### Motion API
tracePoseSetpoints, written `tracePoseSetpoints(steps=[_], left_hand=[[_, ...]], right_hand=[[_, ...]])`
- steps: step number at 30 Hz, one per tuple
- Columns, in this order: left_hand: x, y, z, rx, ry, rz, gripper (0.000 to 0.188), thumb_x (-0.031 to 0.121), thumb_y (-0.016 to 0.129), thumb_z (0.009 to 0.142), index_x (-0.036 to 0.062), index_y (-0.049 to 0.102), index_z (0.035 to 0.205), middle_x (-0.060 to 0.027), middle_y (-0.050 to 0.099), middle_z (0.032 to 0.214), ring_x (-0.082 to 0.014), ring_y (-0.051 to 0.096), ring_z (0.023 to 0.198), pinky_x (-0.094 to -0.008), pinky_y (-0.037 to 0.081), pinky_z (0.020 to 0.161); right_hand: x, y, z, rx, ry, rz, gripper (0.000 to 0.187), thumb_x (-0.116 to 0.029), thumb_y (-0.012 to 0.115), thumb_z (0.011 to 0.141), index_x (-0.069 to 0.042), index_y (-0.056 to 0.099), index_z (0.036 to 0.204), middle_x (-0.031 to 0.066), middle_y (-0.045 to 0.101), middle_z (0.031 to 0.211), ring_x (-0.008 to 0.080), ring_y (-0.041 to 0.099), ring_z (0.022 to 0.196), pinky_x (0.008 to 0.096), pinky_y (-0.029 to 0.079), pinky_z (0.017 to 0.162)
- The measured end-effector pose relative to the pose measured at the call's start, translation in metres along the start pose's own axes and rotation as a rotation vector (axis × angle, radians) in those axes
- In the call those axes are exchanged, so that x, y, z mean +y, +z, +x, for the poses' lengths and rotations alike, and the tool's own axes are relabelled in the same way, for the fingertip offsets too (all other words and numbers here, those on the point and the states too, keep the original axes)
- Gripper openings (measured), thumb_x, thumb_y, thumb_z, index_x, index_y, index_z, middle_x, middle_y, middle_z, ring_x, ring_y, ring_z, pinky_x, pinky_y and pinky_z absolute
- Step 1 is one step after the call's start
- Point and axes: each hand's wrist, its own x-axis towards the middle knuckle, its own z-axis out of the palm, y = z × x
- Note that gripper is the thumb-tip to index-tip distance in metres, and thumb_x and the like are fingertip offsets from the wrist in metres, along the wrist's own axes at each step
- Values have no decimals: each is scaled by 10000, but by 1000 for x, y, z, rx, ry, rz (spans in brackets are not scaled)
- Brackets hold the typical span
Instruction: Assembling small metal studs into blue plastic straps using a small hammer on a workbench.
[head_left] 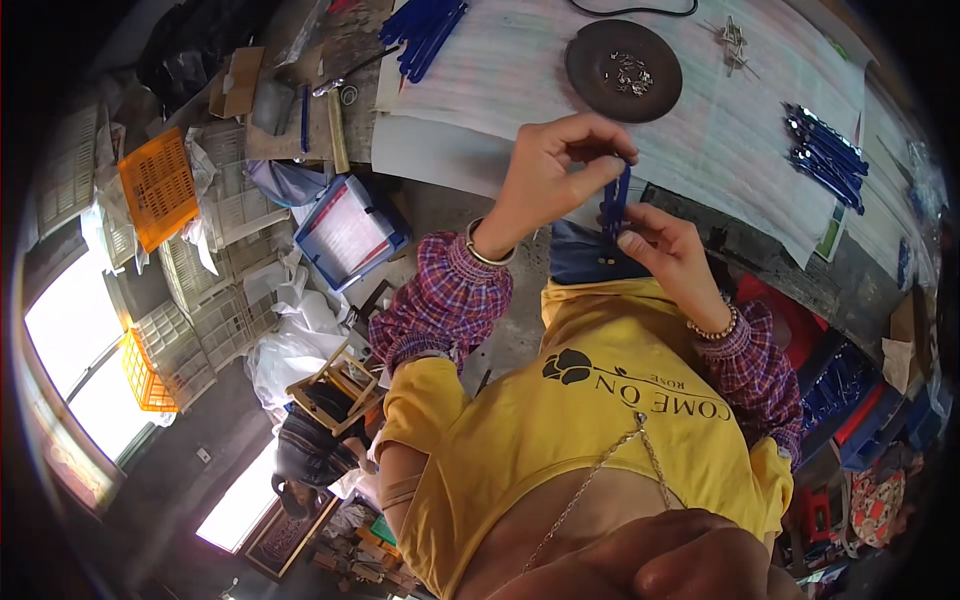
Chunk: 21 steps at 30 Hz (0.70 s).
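Both hands meet over the near edge of the paper-covered table, gripping one slim, dark blue glossy piece (616,200) with what look like slots in it; its exact kind cannot be made out. My left hand (560,172) pinches its upper end between thumb and fingers. Around its lower end close the fingers of my right hand (668,252). Beyond them lies a round dark dish (600,85) with several small shiny metal parts (628,75). Similar blue pieces form a pile (828,155) at the right and another bundle (428,35) at the far left.
A small metal fixture (733,45) and a black cable (640,11) are at the back. A hammer (338,130) lies left of the paper (480,95). Below it sits a blue crate (350,235); an orange crate (158,190) stands further left. Another person (310,450) is in the background.
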Motion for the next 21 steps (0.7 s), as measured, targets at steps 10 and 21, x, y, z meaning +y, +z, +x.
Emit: tracePoseSetpoints(steps=[10,21], left_hand=[[-2,22,18,34,-16,-123,248,-40,594,813,-9,595,1058,-66,660,947,-111,631,890,-233,504,760],[-14,31,14,-5,-92,-72,176,-57,576,850,0,584,1016,-67,646,968,-120,619,910,-241,490,776]], right_hand=[[-19,-11,1,88,44,152,249,-105,563,929,23,591,1141,30,639,924,110,615,858,245,483,791],[-50,-49,1,369,-179,173,257,-96,540,941,47,572,1152,86,646,999,144,629,886,271,513,801]])
